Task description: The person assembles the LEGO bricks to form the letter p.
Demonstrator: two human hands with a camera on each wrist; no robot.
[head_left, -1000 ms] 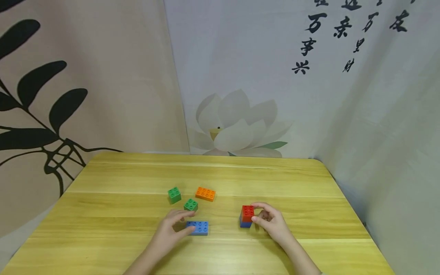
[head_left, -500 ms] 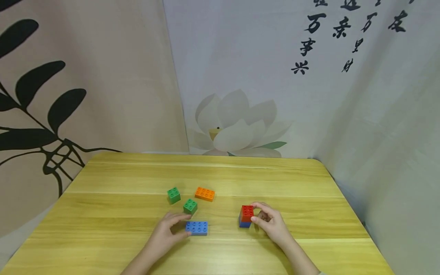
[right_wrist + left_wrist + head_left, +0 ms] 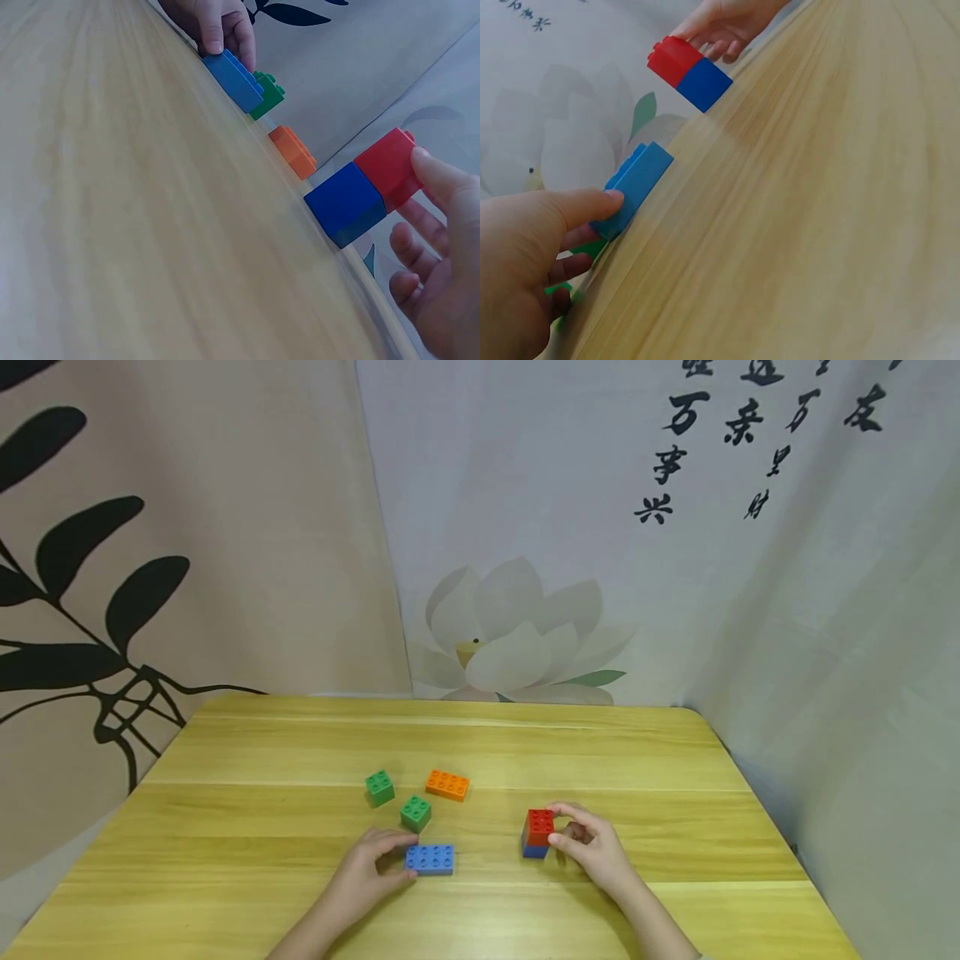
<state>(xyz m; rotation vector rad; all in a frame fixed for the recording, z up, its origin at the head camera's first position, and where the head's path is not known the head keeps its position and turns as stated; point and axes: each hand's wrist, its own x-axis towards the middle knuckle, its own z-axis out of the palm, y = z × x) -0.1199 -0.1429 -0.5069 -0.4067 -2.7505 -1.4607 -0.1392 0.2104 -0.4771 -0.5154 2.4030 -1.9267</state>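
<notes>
In the head view, my left hand [image 3: 369, 868] pinches the left end of a light blue brick [image 3: 431, 859] lying on the table, thumb on the near side and index finger on the far side. My right hand [image 3: 594, 847] grips a red brick [image 3: 540, 827] by its right part, thumb in front and index finger behind. That red brick sits squarely on top of a dark blue brick [image 3: 535, 852], which stands on the table. In the right wrist view the thumb presses the red brick [image 3: 389, 169], while the dark blue brick [image 3: 346, 202] is untouched.
Behind the light blue brick lie two green bricks, one nearer [image 3: 416, 813] and one farther left [image 3: 380, 787]. An orange brick [image 3: 447, 785] lies to their right. The wooden table [image 3: 300, 743] ends at a printed curtain [image 3: 525, 527].
My left hand has drawn back slightly left and lowered, its thumb and index finger going from above the light blue brick to its sides. The right hand holds still on the red brick.
</notes>
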